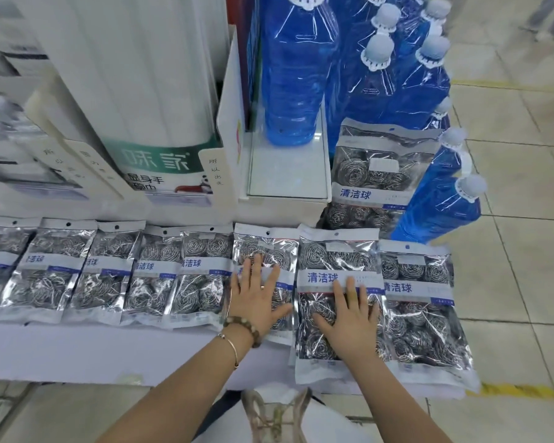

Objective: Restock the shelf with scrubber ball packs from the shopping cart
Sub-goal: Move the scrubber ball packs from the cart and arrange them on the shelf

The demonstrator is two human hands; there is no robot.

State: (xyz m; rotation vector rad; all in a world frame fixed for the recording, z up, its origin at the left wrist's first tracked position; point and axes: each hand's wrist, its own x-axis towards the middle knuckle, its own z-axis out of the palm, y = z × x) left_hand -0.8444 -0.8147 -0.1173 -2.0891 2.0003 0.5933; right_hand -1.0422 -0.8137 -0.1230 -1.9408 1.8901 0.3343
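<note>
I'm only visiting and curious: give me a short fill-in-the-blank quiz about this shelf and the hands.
The bead bracelet is on the ___ wrist.
The tall bottles at the back hold ___ liquid.
The right hand lies on the scrubber pack just ___ of the one under the left hand.
A leaning pack is propped against the ___.
Missing words: left, blue, right, bottles.

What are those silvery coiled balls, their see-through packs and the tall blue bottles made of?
Silvery coiled scrubber balls: probably steel wire, bright metallic glints along thin wound strands.
See-through packs: thin glossy plastic film, crinkled with sharp highlights; white printed band.
Tall blue bottles: likely clear plastic holding blue liquid, glossy streak reflections, matte pale caps.
</note>
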